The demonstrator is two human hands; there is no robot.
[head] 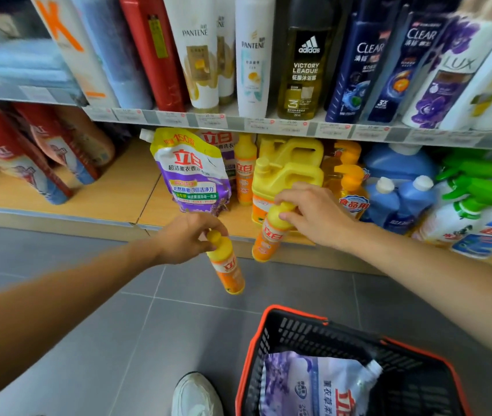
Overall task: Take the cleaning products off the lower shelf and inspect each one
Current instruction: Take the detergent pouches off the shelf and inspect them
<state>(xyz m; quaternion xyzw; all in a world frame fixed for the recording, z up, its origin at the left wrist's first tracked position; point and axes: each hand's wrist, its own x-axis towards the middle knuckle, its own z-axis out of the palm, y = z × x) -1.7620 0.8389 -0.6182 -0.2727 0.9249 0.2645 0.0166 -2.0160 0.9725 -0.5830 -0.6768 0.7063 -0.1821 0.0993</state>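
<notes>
Gripping two orange bottles, one in each of the hands. Pinching the yellow cap of the first orange bottle [227, 267] with the left hand [189, 235], fingers curled round the cap. Hanging clear of the lower shelf [103, 190], over the grey floor [88, 325], base tilted down and to the right. Grasping the yellow neck of the second orange bottle [268, 237] with the right hand [316, 214], thumb and fingers closed round it. Held at the front edge of the shelf, base tilted down and to the left.

Standing on the lower shelf:
- One third orange bottle [244, 172], upright, between one purple refill pouch [192, 172] and two yellow jugs [286, 175], one jug behind the other.
- Right of the jugs: orange pump bottles [349, 181], count unclear.
- Further right: three blue bottles [384, 202], two small in front, one large behind.
- Far right: green spray bottles [478, 187], blurred, count unclear.
- Left end: red packs [13, 154], blurred.

Resting on the floor: one black basket [268, 349] with an orange rim, containing one pale purple pouch [313, 385]. Just left of it, one white shoe [193, 394].

Lined along the upper shelf [238, 123]: shampoo and body-wash bottles [252, 61], side by side.
</notes>
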